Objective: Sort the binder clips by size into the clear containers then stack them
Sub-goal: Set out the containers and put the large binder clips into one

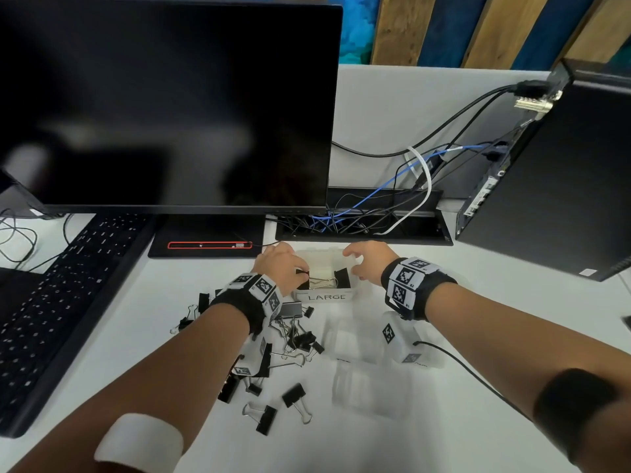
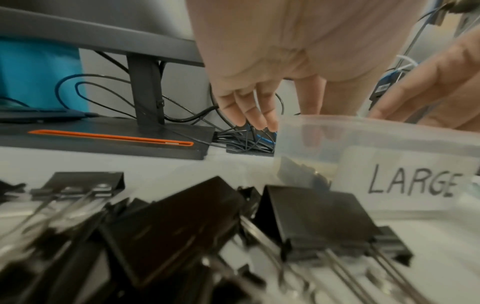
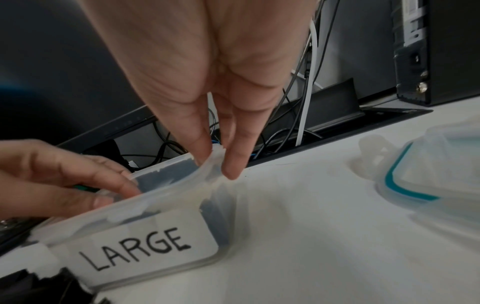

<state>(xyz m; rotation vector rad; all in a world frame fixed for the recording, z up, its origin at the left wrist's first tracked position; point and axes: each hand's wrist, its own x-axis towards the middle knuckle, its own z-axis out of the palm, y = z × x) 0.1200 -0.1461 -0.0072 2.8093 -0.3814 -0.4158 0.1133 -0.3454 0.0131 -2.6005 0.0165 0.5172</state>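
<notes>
A clear container labelled LARGE (image 1: 326,297) (image 2: 389,142) (image 3: 145,244) stands on the white desk ahead of me. My right hand (image 1: 353,264) (image 3: 217,162) pinches its far right rim corner between thumb and fingers. My left hand (image 1: 302,272) (image 2: 342,115) (image 3: 114,195) reaches into its left end, thumb and index finger pinching a large black binder clip (image 1: 304,281). A second large clip (image 1: 341,278) lies inside at the right. Several loose black clips (image 1: 293,336) (image 2: 182,226) of mixed sizes lie scattered under my left forearm.
Two empty clear containers (image 1: 355,339) (image 1: 365,390) sit under my right forearm, and a teal-sealed lid (image 3: 428,174) lies to the right. A monitor (image 1: 164,104), a keyboard (image 1: 68,295), a cable tray (image 1: 362,223) and a PC tower (image 1: 553,179) ring the work area.
</notes>
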